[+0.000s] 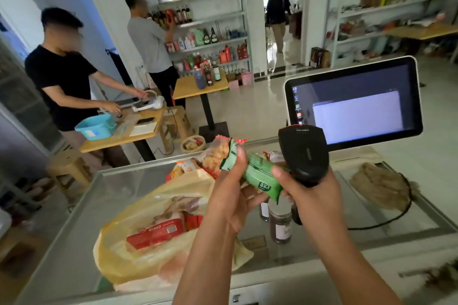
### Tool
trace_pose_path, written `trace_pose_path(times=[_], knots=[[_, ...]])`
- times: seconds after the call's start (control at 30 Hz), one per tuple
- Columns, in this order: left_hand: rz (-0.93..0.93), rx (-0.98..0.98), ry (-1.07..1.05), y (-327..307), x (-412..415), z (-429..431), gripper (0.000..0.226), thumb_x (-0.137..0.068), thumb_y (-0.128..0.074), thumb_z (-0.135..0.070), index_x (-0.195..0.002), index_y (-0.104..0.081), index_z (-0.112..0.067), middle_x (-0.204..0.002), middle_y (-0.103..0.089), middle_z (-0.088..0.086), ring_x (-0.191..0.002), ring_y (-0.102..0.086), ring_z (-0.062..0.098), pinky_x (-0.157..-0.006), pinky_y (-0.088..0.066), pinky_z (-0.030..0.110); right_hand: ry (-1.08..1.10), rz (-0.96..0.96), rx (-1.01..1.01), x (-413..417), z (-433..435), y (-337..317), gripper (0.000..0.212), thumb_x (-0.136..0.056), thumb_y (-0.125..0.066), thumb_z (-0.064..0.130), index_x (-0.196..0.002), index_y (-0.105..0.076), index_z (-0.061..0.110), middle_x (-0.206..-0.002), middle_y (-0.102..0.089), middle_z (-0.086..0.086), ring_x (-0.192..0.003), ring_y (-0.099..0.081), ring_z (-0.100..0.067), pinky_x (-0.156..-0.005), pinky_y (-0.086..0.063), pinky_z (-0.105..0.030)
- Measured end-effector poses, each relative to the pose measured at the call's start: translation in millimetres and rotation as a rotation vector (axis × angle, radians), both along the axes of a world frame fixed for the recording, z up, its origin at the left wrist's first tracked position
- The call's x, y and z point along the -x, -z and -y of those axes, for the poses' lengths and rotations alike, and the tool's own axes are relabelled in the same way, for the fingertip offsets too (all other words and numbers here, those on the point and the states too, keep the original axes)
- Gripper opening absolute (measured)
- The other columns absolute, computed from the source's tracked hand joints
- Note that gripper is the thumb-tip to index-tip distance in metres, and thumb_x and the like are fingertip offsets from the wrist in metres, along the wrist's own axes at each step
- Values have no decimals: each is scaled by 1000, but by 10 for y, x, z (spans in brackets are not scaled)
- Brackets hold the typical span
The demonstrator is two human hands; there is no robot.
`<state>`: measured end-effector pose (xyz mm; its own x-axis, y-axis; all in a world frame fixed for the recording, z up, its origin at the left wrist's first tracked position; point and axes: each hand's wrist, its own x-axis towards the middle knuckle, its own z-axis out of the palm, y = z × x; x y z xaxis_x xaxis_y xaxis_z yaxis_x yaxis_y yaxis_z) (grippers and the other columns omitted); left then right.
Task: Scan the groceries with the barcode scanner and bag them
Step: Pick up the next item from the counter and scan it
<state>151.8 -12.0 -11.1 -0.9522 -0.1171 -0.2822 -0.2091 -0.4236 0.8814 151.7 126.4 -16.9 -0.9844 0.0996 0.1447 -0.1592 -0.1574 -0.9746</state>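
1. Our left hand (230, 195) curls its fingers and thumb round one end of a green packet (260, 177), holding it up above the tabletop (74, 242).
2. Our right hand (314, 193) grips the handle of the black barcode scanner (304, 153), whose head sits just beside the packet's far end.
3. We see a yellow plastic bag (138, 255) lying open on the glass to the left, with a red box (156, 231) inside it and a clear snack packet (215, 153) at its far edge.
4. Two dark jars (280, 225) with pale labels stand near the scanner's handle; we cannot tell whether they are on or under the glass.
5. To the right a brown cloth (379, 186) lies on the tabletop, with a lit monitor (354, 104) behind it.
6. Beyond, we see a pale shiny floor, shelves of bottles (210, 20), and a person in a black shirt (62, 77) at a wooden table.
7. White marks on the scanner, the packet and the red box are too small for us to read.
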Motion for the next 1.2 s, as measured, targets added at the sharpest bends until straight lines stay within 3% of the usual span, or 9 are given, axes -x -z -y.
trace_pose_path(times=[0.13,0.37,0.53,0.73,0.83,0.93,1.07,1.13,1.2], knots=[[-47,9,125,31,-57,95,63,-82,-62,-54,-127,-61,-10,-118,-71,15,-104,-71,31,-76,-62,41,63,45,49,19,-141,16,30,-76,-79,10,-101,-66,-1,-60,-63,4,-46,-54,-2,-44,-44,-15],[-126,-74,252,162,-105,38,91,-64,-92,-38,-136,-51,-1,-128,-63,25,-115,-65,38,-89,-58,46,83,98,99,32,-265,131,28,-78,-78,14,-95,-65,-4,-54,-55,0,-46,-49,-8,-46,-44,-15],[-95,-255,12,130,-93,-90,39,-100,-47,-35,-120,-66,-7,-109,-71,15,-97,-70,27,-83,-57,41,-32,60,-11,-146,-145,88,22,-75,-79,7,-93,-68,0,-56,-60,-1,-50,-55,-7,-50,-46,-14],[-117,256,-250,-82,47,209,68,-92,-46,-67,-109,-71,-6,-110,-70,23,-101,-68,39,-98,-50,53,-173,15,-100,-358,-132,-41,16,-72,-80,11,-83,-69,5,-58,-64,-11,-55,-59,-20,-53,-47,-15],[-166,594,-267,-252,117,484,69,-91,-52,-66,-93,-70,1,-91,-72,22,-85,-70,35,-87,-53,50,-247,30,-189,-419,-167,-141,21,-67,-83,20,-74,-66,10,-44,-54,3,-44,-48,-7,-47,-40,-12],[-145,834,-194,-339,198,730,65,-92,-55,-60,-88,-68,3,-84,-72,20,-75,-69,32,-85,-53,53,-291,67,-302,-469,-104,-137,39,-47,-89,39,-76,-71,19,-57,-68,14,-54,-62,2,-63,-49,-13],[-169,973,-75,-348,205,858,50,-92,-57,-58,-95,-70,-10,-87,-74,13,-83,-70,31,-85,-53,52,-332,88,-267,-512,57,-54,45,-36,-98,4,-56,-69,33,-63,-71,19,-74,-66,-6,-76,-59,-30],[-184,1000,-30,-352,193,872,45,-93,-57,-56,-96,-70,-13,-87,-75,10,-83,-71,27,-85,-53,51,-442,62,-267,-520,51,-27,32,-43,-97,28,-62,-72,30,-70,-73,15,-74,-67,-22,-70,-59,-44],[-179,1010,-15,-363,193,882,42,-95,-57,-53,-97,-70,-12,-88,-75,11,-84,-71,27,-85,-53,51,-391,27,-363,-535,64,-21,24,-61,-86,37,-69,-66,29,-69,-71,21,-68,-68,-15,-65,-56,-33]])
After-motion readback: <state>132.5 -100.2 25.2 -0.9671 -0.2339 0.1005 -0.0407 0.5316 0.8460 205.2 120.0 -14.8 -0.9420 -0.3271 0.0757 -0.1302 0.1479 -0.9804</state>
